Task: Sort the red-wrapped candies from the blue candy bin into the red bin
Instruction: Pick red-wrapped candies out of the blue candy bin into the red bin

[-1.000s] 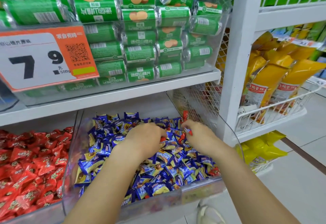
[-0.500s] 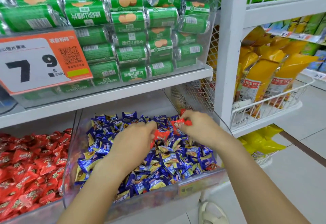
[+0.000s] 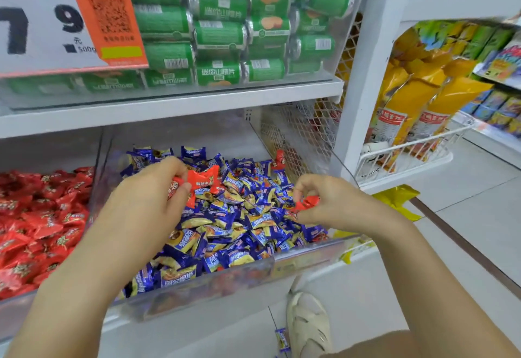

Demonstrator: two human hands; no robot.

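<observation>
Left hand (image 3: pixel 146 202) is pinching several red candies (image 3: pixel 203 178); right hand (image 3: pixel 329 202) fingers are curling round another red candy (image 3: pixel 307 202), both over the blue bin (image 3: pixel 197 287). Risk: loosely bunched wrappers slipping before reaching the red bin (image 3: pixel 17 304).

— What sort of place is this?
— A shop, a snack aisle by the look of it: white shelving (image 3: pixel 174 109), a big orange-and-white price card (image 3: pixel 64 16) with a QR code, and rows of green snack tubes (image 3: pixel 220 33) stacked behind clear plastic.
— Anything else?
— Loose wrapped candies heaped in clear bins (image 3: pixel 197 281), yellow bags (image 3: pixel 403 109) in a wire basket (image 3: pixel 408 154), and a tiled floor (image 3: pixel 479 202).
</observation>
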